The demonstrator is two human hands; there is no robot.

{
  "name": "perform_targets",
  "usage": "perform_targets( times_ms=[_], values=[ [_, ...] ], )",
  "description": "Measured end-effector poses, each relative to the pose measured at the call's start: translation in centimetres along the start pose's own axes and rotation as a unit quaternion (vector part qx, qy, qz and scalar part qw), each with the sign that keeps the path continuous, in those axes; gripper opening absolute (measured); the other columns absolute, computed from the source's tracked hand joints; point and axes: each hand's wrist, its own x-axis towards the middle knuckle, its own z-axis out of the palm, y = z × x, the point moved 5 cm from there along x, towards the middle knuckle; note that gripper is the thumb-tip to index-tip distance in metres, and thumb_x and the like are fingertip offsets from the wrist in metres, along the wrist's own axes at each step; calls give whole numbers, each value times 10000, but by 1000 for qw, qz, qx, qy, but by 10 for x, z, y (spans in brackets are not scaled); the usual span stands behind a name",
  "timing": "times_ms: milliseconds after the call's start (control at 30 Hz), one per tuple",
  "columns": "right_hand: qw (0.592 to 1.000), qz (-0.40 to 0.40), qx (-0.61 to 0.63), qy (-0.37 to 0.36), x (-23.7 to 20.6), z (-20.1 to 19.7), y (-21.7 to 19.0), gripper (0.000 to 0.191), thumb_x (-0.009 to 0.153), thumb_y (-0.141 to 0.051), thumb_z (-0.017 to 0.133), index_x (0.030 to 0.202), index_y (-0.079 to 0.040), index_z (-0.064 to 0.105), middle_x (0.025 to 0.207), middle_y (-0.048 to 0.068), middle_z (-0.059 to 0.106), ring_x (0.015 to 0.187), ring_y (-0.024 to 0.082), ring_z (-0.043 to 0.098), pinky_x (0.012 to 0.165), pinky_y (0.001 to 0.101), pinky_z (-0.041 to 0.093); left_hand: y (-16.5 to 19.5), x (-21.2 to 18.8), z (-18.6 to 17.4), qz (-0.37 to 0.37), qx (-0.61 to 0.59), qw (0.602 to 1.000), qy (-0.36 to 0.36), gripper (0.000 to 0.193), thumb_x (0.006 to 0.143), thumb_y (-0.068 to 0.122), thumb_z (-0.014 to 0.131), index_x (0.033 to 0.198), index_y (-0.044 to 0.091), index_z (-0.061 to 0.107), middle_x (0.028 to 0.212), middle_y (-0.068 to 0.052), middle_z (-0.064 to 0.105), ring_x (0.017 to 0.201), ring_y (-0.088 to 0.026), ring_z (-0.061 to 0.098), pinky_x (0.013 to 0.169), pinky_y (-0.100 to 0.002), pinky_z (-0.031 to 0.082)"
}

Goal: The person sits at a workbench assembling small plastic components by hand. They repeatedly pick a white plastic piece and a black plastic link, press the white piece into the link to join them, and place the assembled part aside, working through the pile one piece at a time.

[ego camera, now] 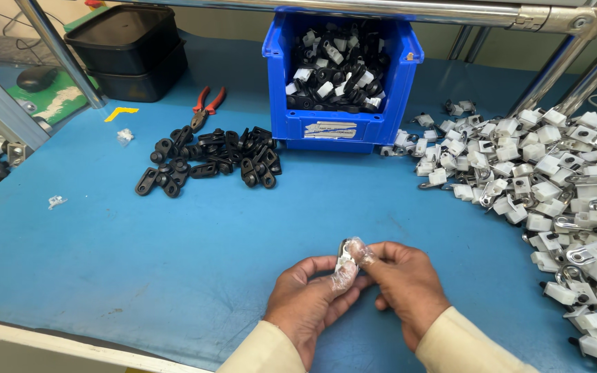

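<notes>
Low over the blue table top (pixel 139 255), my left hand (pixel 309 298) and my right hand (pixel 403 280) meet at the fingertips. Between them they pinch a small white and metal clip part (pixel 345 257). Thin clear plastic covers the fingertips of both hands. Both sleeves are cream coloured. A heap of black plastic links (pixel 209 160) lies further back on the left. A large spread of white and metal clip parts (pixel 554 179) covers the right side of the table.
A blue bin (pixel 343 128) filled with black and white parts stands at the back centre. Red-handled pliers (pixel 206 105) lie left of it. Two stacked black trays (pixel 129 48) sit at the back left. Metal frame tubes (pixel 57 52) cross overhead.
</notes>
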Motion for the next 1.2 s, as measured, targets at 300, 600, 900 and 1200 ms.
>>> perform_targets(
  times_ms=[300, 600, 900, 1200],
  values=[
    [998, 3, 58, 14, 12, 5, 3, 253, 927, -260, 619, 910, -33, 732, 764, 25, 732, 620, 104, 578, 517, 272, 384, -4, 2, 6, 1, -23, 999, 23, 321, 883, 121, 763, 1145, -14, 637, 1075, -160, 765, 1022, -219, 759, 943, -305, 624],
    [999, -39, 17, 24, 3, 12, 3, 177, 885, -141, 718, 975, -12, 798, 770, 70, 676, 594, 127, 472, 521, 283, 377, -7, 5, 3, -5, -59, 998, 21, 348, 885, 146, 777, 1161, -10, 634, 1083, -140, 740, 1017, -206, 739, 958, -301, 618],
    [993, -71, -94, 8, -18, 3, 4, 286, 946, -185, 642, 1210, -194, 755, 881, -52, 766, 740, 77, 643, 613, 263, 525, -9, 10, 0, -11, -79, 996, 46, 305, 877, 130, 783, 1125, 5, 657, 1054, -115, 733, 974, -199, 730, 921, -285, 621],
    [998, -34, 14, -49, 2, -19, 3, 241, 940, -251, 685, 1063, -61, 769, 867, 25, 775, 723, 95, 670, 547, 245, 491, -4, 5, 5, 22, 24, 999, -11, 323, 855, 115, 779, 1124, -23, 666, 994, -132, 768, 893, -183, 769, 839, -283, 637]
  ],
)
